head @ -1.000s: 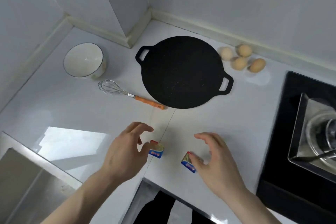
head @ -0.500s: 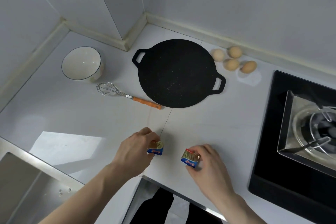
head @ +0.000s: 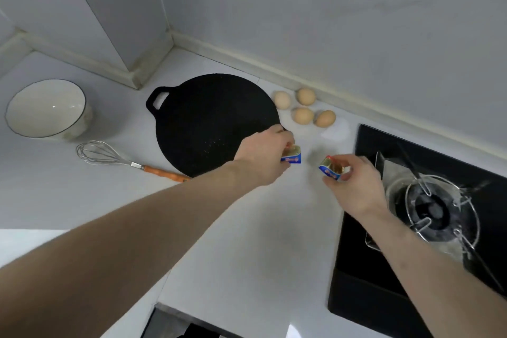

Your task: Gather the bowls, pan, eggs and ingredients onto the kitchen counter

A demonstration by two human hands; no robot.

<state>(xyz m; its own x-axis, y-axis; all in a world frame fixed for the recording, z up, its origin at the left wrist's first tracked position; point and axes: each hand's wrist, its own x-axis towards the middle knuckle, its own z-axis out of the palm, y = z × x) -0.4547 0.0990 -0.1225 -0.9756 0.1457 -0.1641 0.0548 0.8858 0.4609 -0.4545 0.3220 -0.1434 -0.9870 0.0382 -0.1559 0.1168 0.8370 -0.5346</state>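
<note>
You've carried both packets up from the front edge: left hand point(head: 263, 158) pinches one packet point(head: 291, 155), right hand point(head: 354, 184) the other point(head: 330, 169), near the eggs point(head: 303, 107); set them down

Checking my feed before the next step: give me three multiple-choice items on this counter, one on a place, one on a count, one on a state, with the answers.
1. Where does the whisk lie?
A. Inside the bowl
B. On the counter left of the black pan
C. On the gas stove

2. How many eggs lie by the wall?
A. Two
B. Four
C. Six

3. What is the right hand doing?
A. Pinching a small blue packet
B. Resting flat on the counter
C. Gripping the pan handle

Answers:
1. B: its orange handle points toward the black pan, below the white bowl.
2. B: four tan eggs sit clustered right of the pan.
3. A: its fingers hold a small blue packet; the left hand holds another packet.
</note>
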